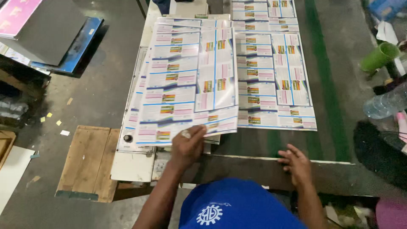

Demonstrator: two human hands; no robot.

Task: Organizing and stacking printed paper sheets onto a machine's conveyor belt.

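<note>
Glossy printed sheet (pixel 186 80) pinched by left hand (pixel 186 146); right hand (pixel 296 163) flat, empty, on table edge (pixel 237 163).

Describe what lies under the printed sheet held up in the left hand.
Under the lifted printed sheet, pinched by the left hand, edges of a stack of similar sheets show. The surface beneath is covered.

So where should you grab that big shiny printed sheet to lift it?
Grip the printed sheet at its near bottom edge, coming from the person's side, where the left hand already pinches it. It is thin, wide and floppy, so the free right hand could steady the other corner.
</note>
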